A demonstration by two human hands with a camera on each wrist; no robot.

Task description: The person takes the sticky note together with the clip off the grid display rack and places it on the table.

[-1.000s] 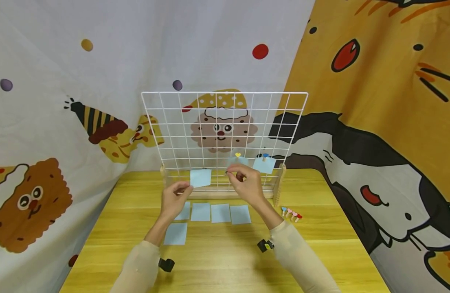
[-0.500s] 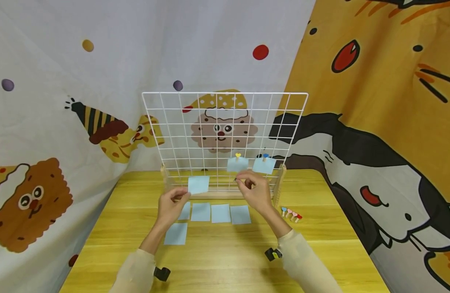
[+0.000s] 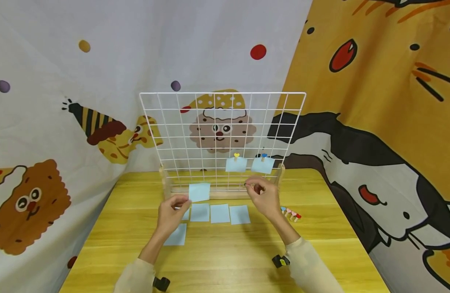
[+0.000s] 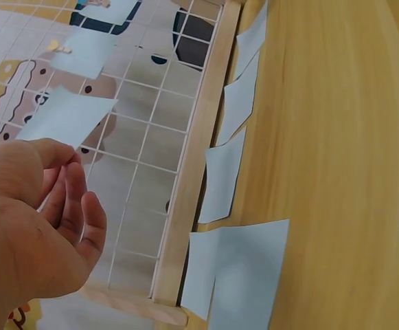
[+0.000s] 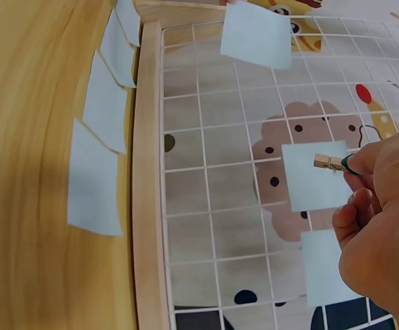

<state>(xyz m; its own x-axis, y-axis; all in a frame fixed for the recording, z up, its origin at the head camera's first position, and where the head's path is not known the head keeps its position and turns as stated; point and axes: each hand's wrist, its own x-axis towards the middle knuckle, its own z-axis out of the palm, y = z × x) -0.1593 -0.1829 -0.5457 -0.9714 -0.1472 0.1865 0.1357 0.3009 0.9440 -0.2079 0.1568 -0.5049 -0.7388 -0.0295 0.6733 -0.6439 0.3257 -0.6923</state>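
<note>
My left hand (image 3: pixel 171 213) pinches a light blue paper note (image 3: pixel 199 192) by its lower left corner, holding it up before the bottom of a white wire grid (image 3: pixel 222 93). Between the thumb and forefinger of my right hand (image 3: pixel 265 197) is a small wooden clothespin (image 5: pixel 329 162) with a dark green end, its jaws pointing away from the fingers. That hand is in front of the grid's lower right part. Two notes hang on the grid, one under a yellow heart clothespin (image 3: pixel 236 156), the other under a blue heart clothespin (image 3: pixel 264 156).
Several blue notes (image 3: pixel 220 213) lie in a row on the wooden table (image 3: pixel 225 260), with another note (image 3: pixel 176 235) nearer at the left. Several heart clothespins (image 3: pixel 290 213) lie to the right. A wooden base (image 5: pixel 147 172) holds the grid, and a printed curtain (image 3: pixel 210 40) hangs behind.
The left hand has lowered with its note. My right hand has moved down and to the right with the clothespin, uncovering the note under the yellow heart.
</note>
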